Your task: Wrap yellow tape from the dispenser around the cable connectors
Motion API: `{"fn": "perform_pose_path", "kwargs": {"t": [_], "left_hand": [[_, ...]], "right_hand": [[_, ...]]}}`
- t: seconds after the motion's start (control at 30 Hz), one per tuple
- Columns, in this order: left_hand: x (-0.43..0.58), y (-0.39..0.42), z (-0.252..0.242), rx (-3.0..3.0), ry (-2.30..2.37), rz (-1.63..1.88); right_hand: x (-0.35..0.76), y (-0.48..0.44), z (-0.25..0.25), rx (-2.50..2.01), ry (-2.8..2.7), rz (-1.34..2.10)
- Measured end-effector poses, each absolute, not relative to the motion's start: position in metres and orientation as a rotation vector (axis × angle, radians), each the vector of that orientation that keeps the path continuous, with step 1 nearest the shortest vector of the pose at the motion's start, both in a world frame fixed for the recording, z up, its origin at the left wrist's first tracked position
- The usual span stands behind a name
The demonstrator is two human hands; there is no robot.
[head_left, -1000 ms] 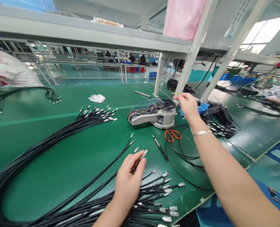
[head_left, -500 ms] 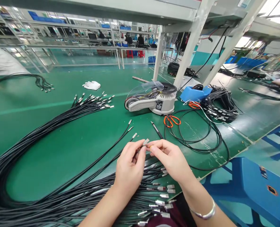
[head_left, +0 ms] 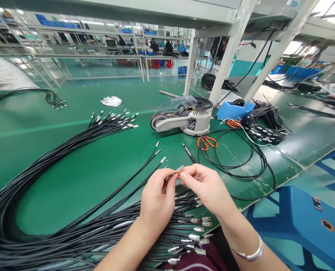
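Observation:
My left hand (head_left: 158,197) is closed in a pinch on a black cable, just behind its metal connector (head_left: 179,169). My right hand (head_left: 208,188) meets it fingertip to fingertip and pinches a small piece of amber tape (head_left: 180,172) against the connector. Part of the grip is hidden behind the fingers. Beneath both wrists runs a thick bundle of black cables (head_left: 79,235), with silver connectors (head_left: 194,237) spread at its right end. Beyond my left hand, a few separate cable ends (head_left: 163,160) lie on the green table.
A round tape dispenser (head_left: 198,122) stands ahead. Nearer lie a utility knife (head_left: 188,152), orange-handled scissors (head_left: 203,143) and a loosely coiled black cable (head_left: 235,171). A white glove (head_left: 111,101) is at the back left. A blue stool (head_left: 311,222) stands beyond the table edge at right.
Both hands have shifted slightly right together. The connector is turned a little and more amber tape shows at the right fingertips. The view has moved slightly.

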State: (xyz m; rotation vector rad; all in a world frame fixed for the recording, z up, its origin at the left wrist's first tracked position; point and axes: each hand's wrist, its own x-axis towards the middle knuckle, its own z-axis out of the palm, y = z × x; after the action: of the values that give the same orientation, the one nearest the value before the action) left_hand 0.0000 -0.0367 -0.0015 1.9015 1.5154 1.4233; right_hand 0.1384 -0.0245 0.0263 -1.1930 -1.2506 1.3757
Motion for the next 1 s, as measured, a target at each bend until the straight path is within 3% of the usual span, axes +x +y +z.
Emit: {"fn": "perform_pose_path", "kwargs": {"t": [1.0], "left_hand": [[-0.0050, -0.0339, 0.0032, 2.169, 1.368, 1.543]], "right_hand": [[0.1414, -0.0168, 0.0358, -1.224, -1.491, 1.368]]}}
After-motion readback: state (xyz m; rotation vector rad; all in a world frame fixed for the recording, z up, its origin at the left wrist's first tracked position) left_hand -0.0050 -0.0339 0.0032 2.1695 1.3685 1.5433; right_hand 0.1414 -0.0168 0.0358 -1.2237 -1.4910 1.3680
